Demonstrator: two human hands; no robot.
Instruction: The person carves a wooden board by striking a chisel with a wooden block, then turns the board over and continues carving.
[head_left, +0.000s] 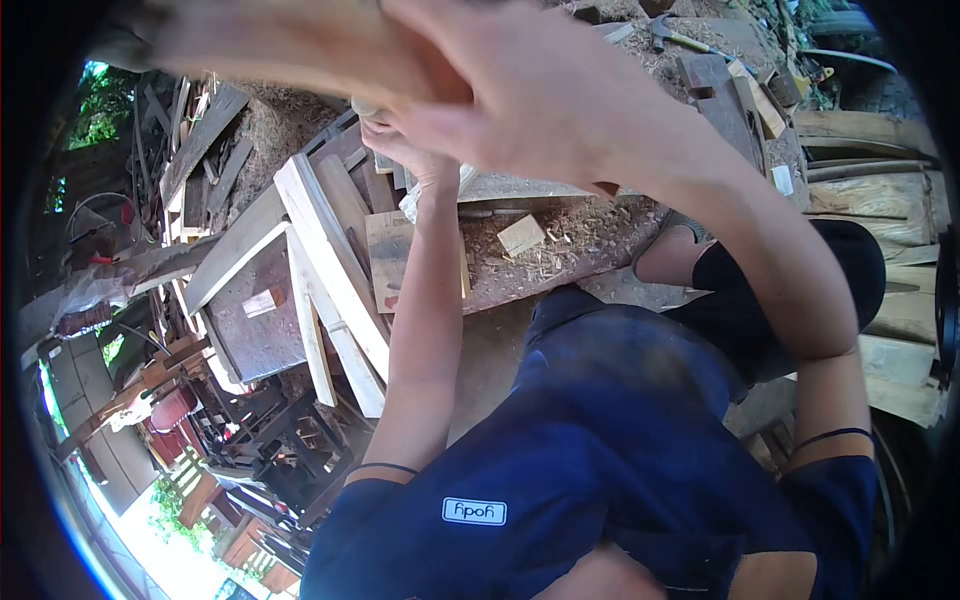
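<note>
My right hand (530,95) is raised close to the camera and blurred. Its fingers wrap a pale, elongated wooden piece (270,40) that runs off to the upper left. My left hand (400,145) is farther out at the end of my straight left arm. Its fingers curl just under the near end of that piece, and whether it grips is hidden by my right hand. Below both hands are my blue shirt and my bent knees in black shorts (800,290).
A sawdust-covered bench (590,240) carries a small wood block (521,235) and loose planks (330,250). A hammer (672,36) lies at the top, boards (880,200) are stacked at the right, and dark furniture frames (280,440) stand at the lower left.
</note>
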